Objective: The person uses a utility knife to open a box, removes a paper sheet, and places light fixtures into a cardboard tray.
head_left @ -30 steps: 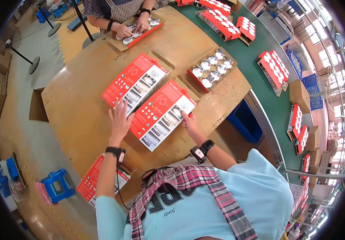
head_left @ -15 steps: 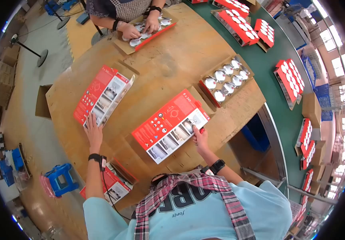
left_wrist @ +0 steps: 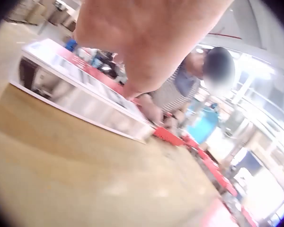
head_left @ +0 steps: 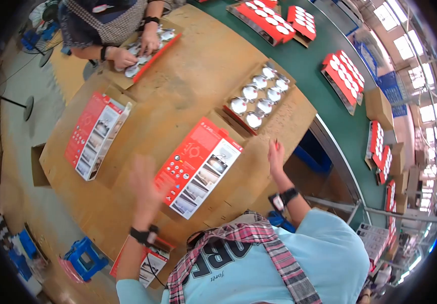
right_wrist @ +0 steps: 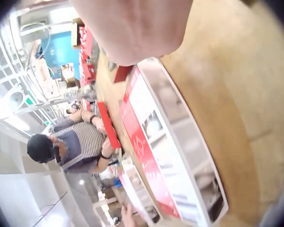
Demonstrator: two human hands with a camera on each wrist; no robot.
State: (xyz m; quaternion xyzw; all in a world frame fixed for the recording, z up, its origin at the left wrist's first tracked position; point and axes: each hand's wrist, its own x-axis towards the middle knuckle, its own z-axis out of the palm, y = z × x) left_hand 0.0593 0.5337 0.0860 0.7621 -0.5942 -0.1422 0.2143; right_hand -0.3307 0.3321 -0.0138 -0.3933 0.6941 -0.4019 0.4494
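My left hand (head_left: 146,190), blurred, is over the table at the left edge of a red-and-white printed carton (head_left: 198,167), its fingers extended and holding nothing. My right hand (head_left: 275,158) is raised off the carton's right side, fingers curled round a small red object (head_left: 278,146) whose kind I cannot tell. A second red-and-white carton (head_left: 97,134) lies farther left. In the right wrist view the back of the hand (right_wrist: 137,28) hides its fingers, above the near carton (right_wrist: 180,142).
An open tray of shiny round lamps (head_left: 261,96) stands behind the near carton. Across the table (head_left: 178,96) another person (head_left: 109,30) handles a similar tray. A green conveyor (head_left: 299,66) with lamp trays runs along the right. Another carton (head_left: 152,261) sits beside my left arm.
The left carton was moved away to the left by my left hand, which then let go and came back rightward. My right hand has left the near carton, moving right.
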